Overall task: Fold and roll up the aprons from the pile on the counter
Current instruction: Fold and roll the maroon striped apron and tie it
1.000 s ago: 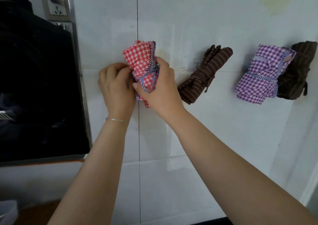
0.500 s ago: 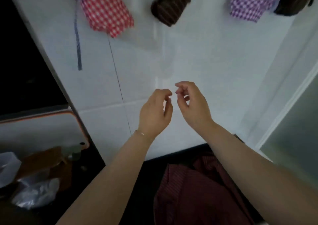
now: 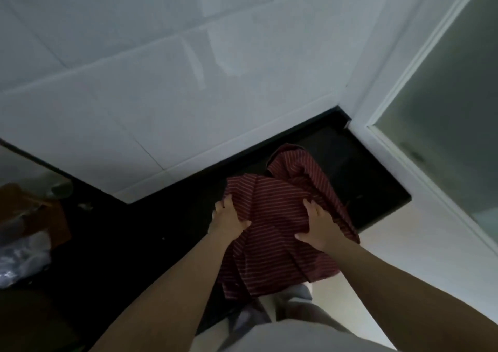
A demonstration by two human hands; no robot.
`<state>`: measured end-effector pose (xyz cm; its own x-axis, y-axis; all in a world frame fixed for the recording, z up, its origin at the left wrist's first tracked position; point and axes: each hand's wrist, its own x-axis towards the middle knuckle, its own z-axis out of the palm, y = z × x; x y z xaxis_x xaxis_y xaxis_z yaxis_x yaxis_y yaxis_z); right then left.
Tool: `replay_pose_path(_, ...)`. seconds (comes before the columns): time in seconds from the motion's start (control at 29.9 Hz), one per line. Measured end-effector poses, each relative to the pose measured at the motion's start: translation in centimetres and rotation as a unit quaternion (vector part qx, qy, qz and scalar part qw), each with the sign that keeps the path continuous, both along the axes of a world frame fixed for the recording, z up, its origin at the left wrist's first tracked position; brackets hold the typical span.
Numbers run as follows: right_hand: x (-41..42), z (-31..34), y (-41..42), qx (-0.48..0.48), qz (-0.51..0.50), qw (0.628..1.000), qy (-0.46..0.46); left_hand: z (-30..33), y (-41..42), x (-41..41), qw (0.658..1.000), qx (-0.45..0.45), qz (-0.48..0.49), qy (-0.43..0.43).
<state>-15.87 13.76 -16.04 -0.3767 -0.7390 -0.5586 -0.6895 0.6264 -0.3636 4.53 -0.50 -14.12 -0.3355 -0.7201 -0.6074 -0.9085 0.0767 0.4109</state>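
A dark red apron with thin pale stripes [image 3: 280, 217] lies crumpled on the black counter [image 3: 151, 233] and hangs over its front edge. My left hand [image 3: 229, 219] grips the apron's left edge, thumb on top of the cloth. My right hand [image 3: 320, 225] grips a bunch of the fabric on the apron's right side. The rolled aprons on the wall are out of view.
A white tiled wall [image 3: 161, 82] rises behind the counter. A frosted glass door with a white frame [image 3: 444, 114] stands at the right. Plastic bags and an orange-brown object [image 3: 29, 230] sit on the counter at the left. Pale floor [image 3: 420, 257] shows at the lower right.
My hands let go of the red checked roll on the wall, dropped to the counter, and now both grip the dark red striped apron. The view has tilted down.
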Motion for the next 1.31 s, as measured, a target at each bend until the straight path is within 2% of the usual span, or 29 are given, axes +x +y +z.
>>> replay_pose_path(0.07, -0.1, -0.5, 0.7, -0.019, -0.033, 0.998, 0.048, -0.5, 0.3, -0.4, 0.999, -0.031, 0.039, -0.010)
replay_pose_path(0.13, -0.5, -0.3, 1.0, -0.032, -0.089, 0.991, 0.098, -0.5, 0.2, -0.4, 0.997, -0.041, 0.068, 0.017)
replay_pose_path(0.2, -1.4, -0.1, 1.4, -0.041, -0.164, 0.977, 0.130, -0.1, 0.0, -0.9, 0.983, -0.021, 0.143, 0.115)
replay_pose_path(0.27, -2.6, -0.1, 1.9, -0.055, -0.250, 0.955, 0.148, 0.8, -0.3, -1.5, 0.953, -0.025, 0.227, 0.200)
replay_pose_path(0.33, -4.5, -0.4, 2.4, -0.028, -0.323, 0.938, 0.124, 1.8, -1.1, -2.2, 0.928, -0.062, 0.289, 0.227)
replay_pose_path(0.44, -6.4, -0.8, 2.7, 0.032, -0.285, 0.957, 0.041, 2.2, -2.6, -2.6, 0.909, -0.090, 0.338, 0.226)
replay_pose_path(0.5, -7.0, -0.2, 2.3, -0.044, -0.297, 0.953, -0.044, 2.8, -3.2, -3.0, 0.913, -0.109, 0.332, 0.209)
replay_pose_path(0.54, -7.3, 0.6, 1.7, -0.104, -0.350, 0.923, -0.123, 3.0, -3.6, -3.1, 0.911, -0.117, 0.337, 0.207)
replay_pose_path(0.57, -8.0, 1.5, 0.9, -0.162, -0.415, 0.873, -0.198, 3.4, -3.9, -3.1, 0.903, -0.122, 0.353, 0.212)
replay_pose_path(0.64, -10.4, 4.1, -0.5, -0.263, -0.519, 0.754, -0.304, 4.3, -4.5, -3.3, 0.878, -0.112, 0.407, 0.224)
replay_pose_path(0.7, -13.3, 7.6, -1.8, -0.344, -0.570, 0.654, -0.360, 4.3, -5.3, -3.3, 0.849, -0.048, 0.470, 0.237)
replay_pose_path(0.74, -14.7, 9.4, -2.4, -0.369, -0.582, 0.633, -0.353, 4.4, -5.8, -3.2, 0.818, 0.005, 0.513, 0.259)
replay_pose_path(0.77, -16.2, 11.1, -2.9, -0.384, -0.579, 0.635, -0.338, 4.4, -5.9, -3.5, 0.807, 0.043, 0.535, 0.246)
replay_pose_path(0.8, -17.2, 12.3, -3.4, -0.384, -0.562, 0.667, -0.303, 4.4, -6.1, -3.8, 0.789, 0.102, 0.554, 0.246)
replay_pose_path(0.84, -18.1, 13.4, -3.9, -0.375, -0.533, 0.716, -0.251, 5.4, -6.0, -4.4, 0.751, 0.181, 0.573, 0.273)
replay_pose_path(0.87, -18.6, 14.0, -4.4, -0.343, -0.493, 0.777, -0.187, 6.6, -5.4, -5.0, 0.766, 0.229, 0.521, 0.299)
replay_pose_path(0.9, -18.4, 14.6, -4.6, -0.301, -0.452, 0.833, -0.107, 7.8, -4.9, -5.7, 0.753, 0.248, 0.504, 0.342)
replay_pose_path(0.94, -17.6, 15.1, -4.7, -0.282, -0.427, 0.859, -0.026, 8.6, -4.5, -6.3, 0.732, 0.284, 0.489, 0.381)
replay_pose_path(0.97, -16.2, 15.6, -4.7, -0.305, -0.406, 0.861, 0.030, 9.9, -4.0, -7.1, 0.723, 0.300, 0.470, 0.408)
replay_pose_path(1.0, -14.6, 16.0, -4.7, -0.355, -0.369, 0.859, 0.035, 11.0, -3.6, -7.9, 0.713, 0.313, 0.452, 0.436)
replay_pose_path(1.04, -12.9, 16.1, -4.9, -0.394, -0.307, 0.866, -0.024, 12.3, -3.2, -8.8, 0.705, 0.317, 0.435, 0.462)
replay_pose_path(1.07, -10.9, 16.3, -5.0, -0.394, -0.225, 0.884, -0.116, 13.8, -2.7, -9.7, 0.710, 0.312, 0.422, 0.470)
replay_pose_path(1.1, -8.9, 16.3, -5.3, -0.349, -0.128, 0.910, -0.183, 15.0, -2.3, -10.4, 0.723, 0.307, 0.400, 0.472)
replay_pose_path(1.14, -6.9, 16.0, -5.5, -0.298, -0.021, 0.936, -0.186, 16.0, -2.0, -11.1, 0.736, 0.305, 0.378, 0.471)
replay_pose_path(1.17, -5.5, 15.6, -5.9, -0.271, 0.052, 0.950, -0.144, 16.8, -1.9, -11.8, 0.753, 0.302, 0.349, 0.469)
replay_pose_path(1.21, -4.6, 15.3, -6.4, -0.277, 0.073, 0.953, -0.095, 17.5, -2.0, -12.3, 0.758, 0.303, 0.325, 0.478)
replay_pose_path(1.24, -4.2, 15.4, -6.8, -0.309, 0.041, 0.947, -0.076, 18.0, -2.1, -12.8, 0.763, 0.299, 0.299, 0.488)
replay_pose_path(1.31, -4.4, 17.0, -7.3, -0.398, -0.067, 0.909, -0.099, 19.5, -2.2, -12.8, 0.784, 0.248, 0.242, 0.515)
